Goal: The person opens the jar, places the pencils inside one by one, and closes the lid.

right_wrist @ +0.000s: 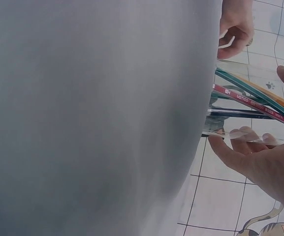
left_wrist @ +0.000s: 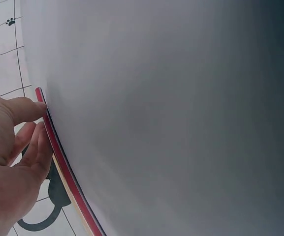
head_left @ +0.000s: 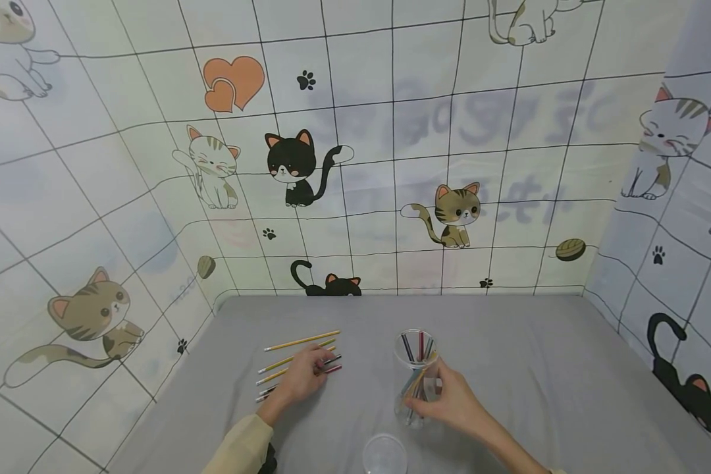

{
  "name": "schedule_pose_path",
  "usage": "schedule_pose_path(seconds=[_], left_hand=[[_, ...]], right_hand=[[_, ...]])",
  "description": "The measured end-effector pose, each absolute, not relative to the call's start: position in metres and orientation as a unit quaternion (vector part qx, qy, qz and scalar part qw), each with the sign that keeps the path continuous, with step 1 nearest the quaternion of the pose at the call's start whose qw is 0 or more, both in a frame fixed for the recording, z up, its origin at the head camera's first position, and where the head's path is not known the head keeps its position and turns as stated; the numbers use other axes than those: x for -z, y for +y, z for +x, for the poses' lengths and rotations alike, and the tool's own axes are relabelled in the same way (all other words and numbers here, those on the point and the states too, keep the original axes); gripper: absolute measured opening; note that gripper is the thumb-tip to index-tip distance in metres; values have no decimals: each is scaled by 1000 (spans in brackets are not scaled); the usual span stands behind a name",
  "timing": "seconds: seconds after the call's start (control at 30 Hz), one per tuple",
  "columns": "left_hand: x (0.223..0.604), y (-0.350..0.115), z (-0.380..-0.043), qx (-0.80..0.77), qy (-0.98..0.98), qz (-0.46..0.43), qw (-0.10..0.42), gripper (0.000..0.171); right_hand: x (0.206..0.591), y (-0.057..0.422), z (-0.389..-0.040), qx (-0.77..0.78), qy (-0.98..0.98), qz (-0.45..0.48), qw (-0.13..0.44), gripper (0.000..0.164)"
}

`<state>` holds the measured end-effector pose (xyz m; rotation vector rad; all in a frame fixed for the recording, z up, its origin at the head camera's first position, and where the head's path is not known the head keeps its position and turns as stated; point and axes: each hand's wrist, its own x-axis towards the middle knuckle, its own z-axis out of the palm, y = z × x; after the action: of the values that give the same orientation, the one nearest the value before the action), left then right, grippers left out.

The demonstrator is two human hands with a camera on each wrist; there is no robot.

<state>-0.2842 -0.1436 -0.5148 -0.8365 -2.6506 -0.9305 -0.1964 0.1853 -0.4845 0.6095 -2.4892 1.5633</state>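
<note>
On the left side of the table, several pencils lie roughly side by side. My left hand (head_left: 308, 372) reaches over the nearer ones, its thumb and fingertips pinching a red pencil (left_wrist: 62, 147). A dark pencil lies tight along it in the left wrist view. To the right, my right hand (head_left: 450, 395) grips a tall clear plastic cup (head_left: 398, 375), fingers on one side and thumb on the other. Inside the cup stand several pencils, among them a red one (right_wrist: 252, 104), a green one (right_wrist: 245, 86) and a dark one (right_wrist: 240, 113), leaning at different angles.
A yellow pencil (head_left: 301, 340) lies farthest back in the left group. Close to the front edge of the view is a clear round lid-like piece (head_left: 385, 455). Grey cloth (head_left: 509, 342) covers the table, and a cat-print curtain (head_left: 367, 184) surrounds its back and sides.
</note>
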Motion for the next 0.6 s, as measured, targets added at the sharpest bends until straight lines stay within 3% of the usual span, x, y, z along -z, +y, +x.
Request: schedule_pose_path(seconds=[0.27, 0.6], left_hand=[[517, -142, -283, 297, -906, -285, 97, 35], [502, -143, -280, 304, -896, -309, 98, 43]], right_hand=[[485, 184, -196, -513, -833, 195, 68, 71], [483, 184, -197, -512, -838, 182, 58, 71]])
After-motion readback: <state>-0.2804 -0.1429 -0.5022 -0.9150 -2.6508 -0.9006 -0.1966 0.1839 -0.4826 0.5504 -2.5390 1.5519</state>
